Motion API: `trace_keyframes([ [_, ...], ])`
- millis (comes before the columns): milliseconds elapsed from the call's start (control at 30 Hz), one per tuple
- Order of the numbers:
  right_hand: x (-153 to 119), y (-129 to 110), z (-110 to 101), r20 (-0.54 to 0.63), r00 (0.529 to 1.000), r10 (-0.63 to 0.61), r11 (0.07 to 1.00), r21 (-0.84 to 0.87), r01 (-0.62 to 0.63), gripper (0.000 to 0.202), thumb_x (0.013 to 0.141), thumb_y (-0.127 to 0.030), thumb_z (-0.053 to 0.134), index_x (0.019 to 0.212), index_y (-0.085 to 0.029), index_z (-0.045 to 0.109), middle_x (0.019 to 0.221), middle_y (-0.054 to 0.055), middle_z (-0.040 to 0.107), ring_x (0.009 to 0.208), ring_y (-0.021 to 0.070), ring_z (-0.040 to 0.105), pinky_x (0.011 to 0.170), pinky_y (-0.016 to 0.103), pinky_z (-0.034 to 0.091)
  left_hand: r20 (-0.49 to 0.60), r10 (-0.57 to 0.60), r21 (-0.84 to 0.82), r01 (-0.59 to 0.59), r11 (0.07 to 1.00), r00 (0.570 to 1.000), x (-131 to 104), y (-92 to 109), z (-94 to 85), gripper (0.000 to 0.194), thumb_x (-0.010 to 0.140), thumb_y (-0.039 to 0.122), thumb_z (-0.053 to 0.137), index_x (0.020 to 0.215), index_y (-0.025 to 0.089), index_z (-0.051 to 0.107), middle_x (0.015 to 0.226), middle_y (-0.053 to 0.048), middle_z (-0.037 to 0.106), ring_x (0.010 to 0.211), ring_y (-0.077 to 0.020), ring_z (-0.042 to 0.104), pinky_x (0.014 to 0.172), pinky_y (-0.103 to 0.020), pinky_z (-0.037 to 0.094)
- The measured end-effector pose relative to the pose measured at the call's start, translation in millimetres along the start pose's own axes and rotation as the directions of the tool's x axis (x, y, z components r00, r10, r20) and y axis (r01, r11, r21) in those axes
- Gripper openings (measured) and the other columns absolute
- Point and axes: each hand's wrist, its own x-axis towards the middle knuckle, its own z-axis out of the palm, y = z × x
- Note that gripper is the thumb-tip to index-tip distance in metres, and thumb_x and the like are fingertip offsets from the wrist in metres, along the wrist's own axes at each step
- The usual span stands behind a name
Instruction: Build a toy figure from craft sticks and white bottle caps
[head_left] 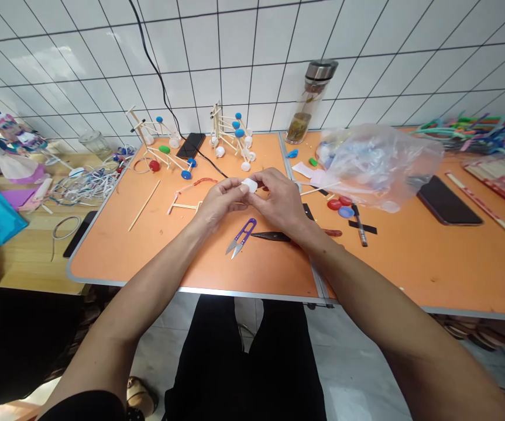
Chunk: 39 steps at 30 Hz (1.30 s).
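Observation:
Close together over the orange table [274, 275], my left hand [219, 202] and my right hand [281, 199] both have their fingers closed around a small white cap [249, 185]. Fingertips hide part of its rim. Just below them lie purple thread snips [242, 237], blades spread toward me. A dark pointed tool [272, 236] with a red handle rests partly beneath my right wrist. Beside my left hand is a partial frame of thin wooden sticks [184, 206], with one end hidden behind the fingers.
Stick models with coloured caps, one at left [164, 149] and one at centre [232, 137], stand at the back. A glass tea bottle [307, 108], a plastic bag [366, 158], red caps [335, 204], a pen [360, 225] and a phone [447, 202] lie rightward. Another person sits at left.

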Motion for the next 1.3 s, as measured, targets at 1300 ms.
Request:
trace_keyframes([
  [1300, -10, 4, 6, 0.106, 0.965, -0.241, 0.921, -0.289, 0.262, 0.021, 0.108, -0.03, 0.064, 0.121, -0.022, 0.079, 0.115, 0.013, 0.085, 0.105, 0.0317, 0.08, 0.086, 0.042, 0.059, -0.029, -0.067, 0.171, 0.071, 0.983, 0.997, 3, -4, -6.2, 0.055, 0.065, 0.055, 0.105, 0.09, 0.016, 0.076, 0.081, -0.001, 0.075, 0.073, -0.0111, 0.069, 0.075, -0.028, 0.052],
])
